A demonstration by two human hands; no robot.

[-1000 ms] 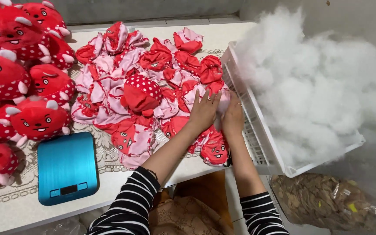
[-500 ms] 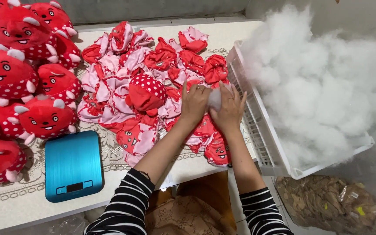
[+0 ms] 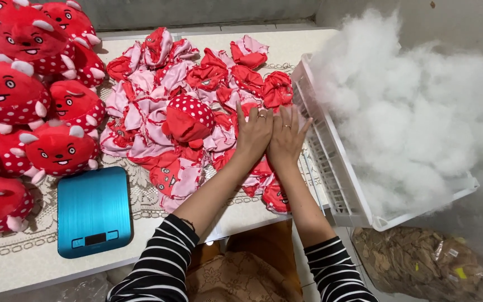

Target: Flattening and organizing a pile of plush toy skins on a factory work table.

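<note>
My left hand (image 3: pixel 254 134) and my right hand (image 3: pixel 286 140) lie flat, side by side, palms down, on the right edge of a pile of unstuffed red and pink toy skins (image 3: pixel 152 106). Their fingers are stretched out, and nothing shows in either grip. Both wear a ring. A partly filled red skin with white dots (image 3: pixel 191 118) sits just left of my left hand. The white plastic basket (image 3: pixel 331 168) heaped with white stuffing fibre (image 3: pixel 415 112) stands right beside my right hand.
Several stuffed red toys with faces (image 3: pixel 12 95) are stacked at the table's left. A blue kitchen scale (image 3: pixel 93 210) lies at the front left on a lace cloth. A clear bag of brownish material (image 3: pixel 431 263) sits on the floor at lower right.
My hands were pressed together around a small tuft of white stuffing. Now they lie flat next to each other on the skins, and the tuft is out of sight.
</note>
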